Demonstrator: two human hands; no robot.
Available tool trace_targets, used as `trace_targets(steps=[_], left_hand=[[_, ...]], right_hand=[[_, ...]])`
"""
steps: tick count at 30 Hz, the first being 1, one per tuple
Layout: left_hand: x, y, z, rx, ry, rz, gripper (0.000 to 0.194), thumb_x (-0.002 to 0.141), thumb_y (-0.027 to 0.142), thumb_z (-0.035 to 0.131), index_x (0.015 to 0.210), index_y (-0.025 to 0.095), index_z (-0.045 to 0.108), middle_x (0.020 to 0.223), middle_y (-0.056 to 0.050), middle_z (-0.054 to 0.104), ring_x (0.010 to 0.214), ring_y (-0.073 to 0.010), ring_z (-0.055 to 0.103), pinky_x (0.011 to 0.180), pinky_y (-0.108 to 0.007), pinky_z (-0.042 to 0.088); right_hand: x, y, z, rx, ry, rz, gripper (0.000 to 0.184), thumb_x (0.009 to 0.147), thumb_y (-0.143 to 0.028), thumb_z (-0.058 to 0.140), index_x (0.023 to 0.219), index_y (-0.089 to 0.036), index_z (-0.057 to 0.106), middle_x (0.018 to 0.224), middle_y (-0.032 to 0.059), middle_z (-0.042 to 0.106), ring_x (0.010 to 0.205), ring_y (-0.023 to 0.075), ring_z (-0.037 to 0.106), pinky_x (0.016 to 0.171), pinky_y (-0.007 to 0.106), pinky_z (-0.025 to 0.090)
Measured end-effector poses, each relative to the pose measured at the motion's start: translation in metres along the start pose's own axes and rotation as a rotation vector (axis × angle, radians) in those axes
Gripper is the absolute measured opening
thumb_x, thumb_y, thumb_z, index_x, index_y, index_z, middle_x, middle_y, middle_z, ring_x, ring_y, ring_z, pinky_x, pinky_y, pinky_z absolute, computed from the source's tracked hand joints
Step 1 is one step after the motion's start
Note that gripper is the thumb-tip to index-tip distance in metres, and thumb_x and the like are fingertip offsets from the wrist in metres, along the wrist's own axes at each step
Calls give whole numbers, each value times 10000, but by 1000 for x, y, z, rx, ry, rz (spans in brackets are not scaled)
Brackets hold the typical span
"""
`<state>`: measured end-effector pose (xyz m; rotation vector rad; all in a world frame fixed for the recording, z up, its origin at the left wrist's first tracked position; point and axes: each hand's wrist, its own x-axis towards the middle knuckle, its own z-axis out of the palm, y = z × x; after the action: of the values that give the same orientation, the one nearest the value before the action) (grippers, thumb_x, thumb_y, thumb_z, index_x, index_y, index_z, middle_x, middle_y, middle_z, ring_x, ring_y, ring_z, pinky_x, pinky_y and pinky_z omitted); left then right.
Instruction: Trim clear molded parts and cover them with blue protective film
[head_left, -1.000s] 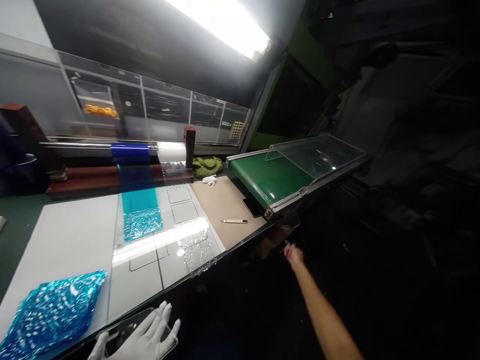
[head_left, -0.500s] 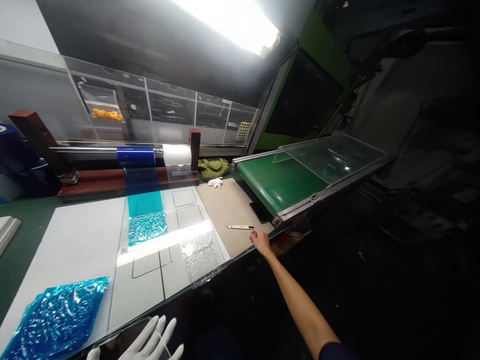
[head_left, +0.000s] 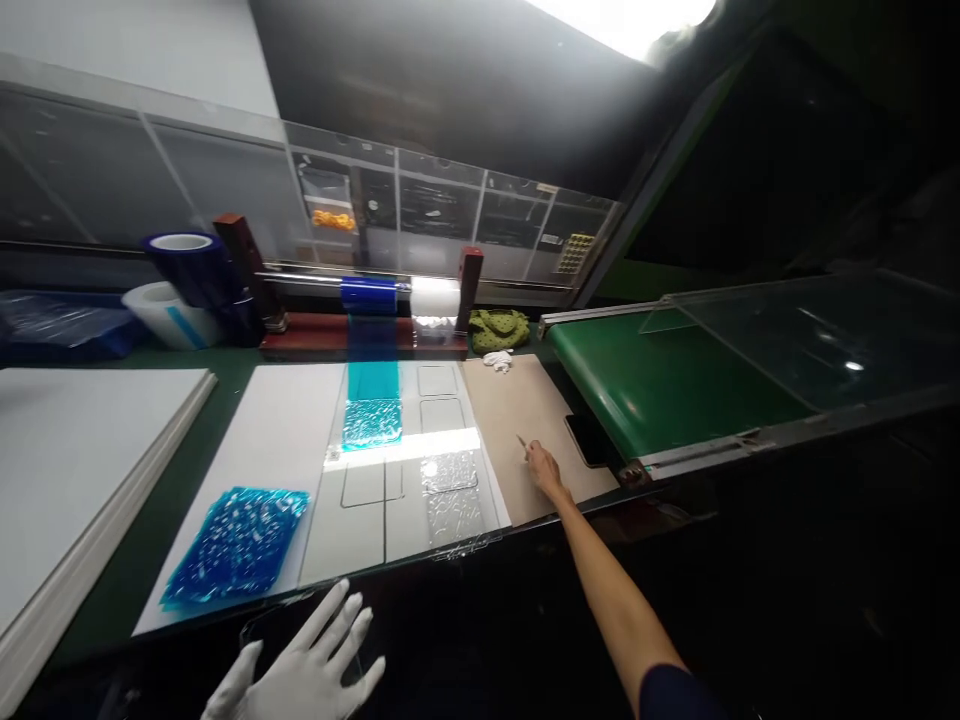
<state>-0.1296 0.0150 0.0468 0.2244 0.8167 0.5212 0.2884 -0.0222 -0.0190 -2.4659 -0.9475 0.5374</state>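
Observation:
My right hand (head_left: 544,472), bare, rests on a beige cutting board (head_left: 525,400) and closes around a utility knife (head_left: 520,441), whose body it mostly hides. My left hand (head_left: 304,675), in a white glove, sits at the bottom of the view near the table's front edge, fingers spread over a transparent plastic sheet (head_left: 300,630). On the glass work surface (head_left: 364,520) lies a crinkled transparent film (head_left: 450,495). A strip of teal film (head_left: 371,423) runs onto that surface from a blue film roll (head_left: 367,296). A crumpled blue film sheet (head_left: 236,545) lies to the left.
A green conveyor (head_left: 660,380) under a transparent cover (head_left: 817,335) runs along the right. A black phone (head_left: 589,440) lies beside the board. White gloves (head_left: 497,360) and a green cloth (head_left: 499,330) sit behind it. A white board stack (head_left: 82,480) and tape rolls (head_left: 180,270) stand left.
My right hand has come down from the air onto the board and closed on the knife, which no longer lies free. The whole scene has shifted right in view as my head turned left.

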Motion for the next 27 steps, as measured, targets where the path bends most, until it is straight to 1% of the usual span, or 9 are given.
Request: trace_targets(steps=[4,5,8,10,12,14,17,19,27], left_hand=[[-6,3,-11,559,91,302,1000,537,532,717,1404,243,311,1395,-137,413,1276,-431,339,1011,-590,338],[-11,4,-11,749,56,396,1002,540,528,734,1405,261,306,1407,-126,393,1274,-420,346,1034,-582,312],[-33,9,-2,1247,-90,655,1016,582,459,749,1433,288,220,1463,-100,302,1318,-384,295,1094,-557,231],[-50,13,8,1474,-128,772,1038,584,401,752,1442,297,177,1468,-101,283,1324,-386,285,1091,-551,250],[-63,17,17,1622,-148,849,1058,581,379,745,1445,301,138,1452,-111,296,1306,-392,317,1065,-549,304],[-73,19,21,1699,-155,870,1080,575,414,743,1443,290,112,1433,-126,313,1283,-395,353,1046,-545,342],[-84,20,20,1745,-161,809,1106,559,522,742,1433,273,112,1434,-140,301,1279,-399,357,1040,-547,360],[-91,18,17,1766,-171,766,1120,560,562,734,1432,271,95,1450,-144,271,1297,-398,332,1039,-551,366],[-109,16,8,1771,-211,747,1135,575,579,722,1452,256,78,1466,-144,228,1322,-390,289,1070,-536,344]], right_hand=[[-58,-46,13,158,-165,-110,411,949,-412,182,1101,-184,488,672,-22,462,622,144,494,603,244,410],[-80,-61,15,216,-258,-151,427,937,-470,211,1056,-192,513,638,-37,438,568,131,469,549,228,403],[-154,-109,10,598,-754,-285,422,902,-546,345,935,-170,533,732,-8,498,589,105,486,530,217,413],[-196,-137,0,628,-881,-375,431,917,-537,334,925,-163,547,736,-4,511,586,90,467,518,203,375],[-225,-158,-9,568,-860,-489,401,931,-503,344,927,-169,565,738,-11,502,621,85,438,558,207,353],[-242,-169,-13,501,-827,-550,363,839,-541,520,888,-182,551,746,-24,484,651,90,416,566,207,340],[-254,-176,-9,470,-805,-576,594,467,-559,817,783,-199,466,739,-48,459,659,93,391,539,197,334],[-258,-178,-4,464,-782,-596,689,331,-553,852,728,-208,408,705,-65,430,632,82,357,518,194,317],[-275,-182,2,409,-792,-655,701,350,-604,818,708,-211,362,682,-78,342,595,62,280,473,195,234]])
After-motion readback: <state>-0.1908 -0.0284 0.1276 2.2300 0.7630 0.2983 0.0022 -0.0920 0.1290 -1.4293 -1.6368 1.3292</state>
